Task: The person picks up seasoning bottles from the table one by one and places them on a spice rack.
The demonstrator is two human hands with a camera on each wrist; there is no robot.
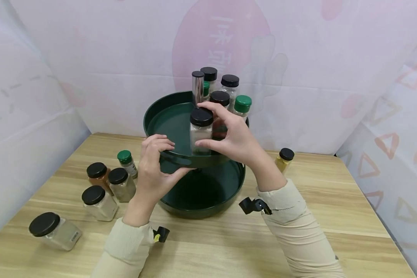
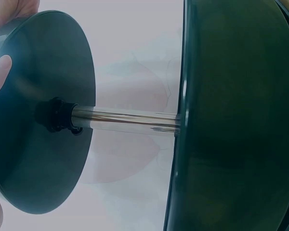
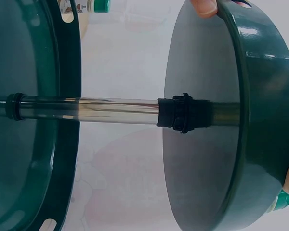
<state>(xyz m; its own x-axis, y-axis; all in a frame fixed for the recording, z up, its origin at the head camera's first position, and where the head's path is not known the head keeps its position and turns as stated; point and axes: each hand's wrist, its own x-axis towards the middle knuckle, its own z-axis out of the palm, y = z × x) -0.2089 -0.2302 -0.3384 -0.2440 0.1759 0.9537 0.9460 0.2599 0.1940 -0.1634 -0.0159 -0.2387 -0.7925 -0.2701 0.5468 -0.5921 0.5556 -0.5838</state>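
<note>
A two-tier dark green turntable rack stands on the table, its upper tray (image 1: 170,125) above its lower tray (image 1: 201,193). My left hand (image 1: 149,170) grips the front left rim of the upper tray, fingers over the edge and thumb beneath. With my right hand (image 1: 236,141) I hold a clear square jar with a black lid (image 1: 200,133), thumb in front and fingers behind, at the front of the upper tray. Behind it, right of the metal post (image 1: 197,87), several jars share the tray, among them a green-capped bottle (image 1: 242,105). The wrist views show the shiny pole (image 3: 118,110) joining the tiers.
On the table's left are a green-capped bottle (image 1: 127,164), a jar of reddish-brown spice (image 1: 99,175), and several black-lidded jars, one lying tilted (image 1: 57,231) nearest me. A yellow jar (image 1: 283,160) stands right of the rack. Printed cloth (image 1: 125,58) hangs behind.
</note>
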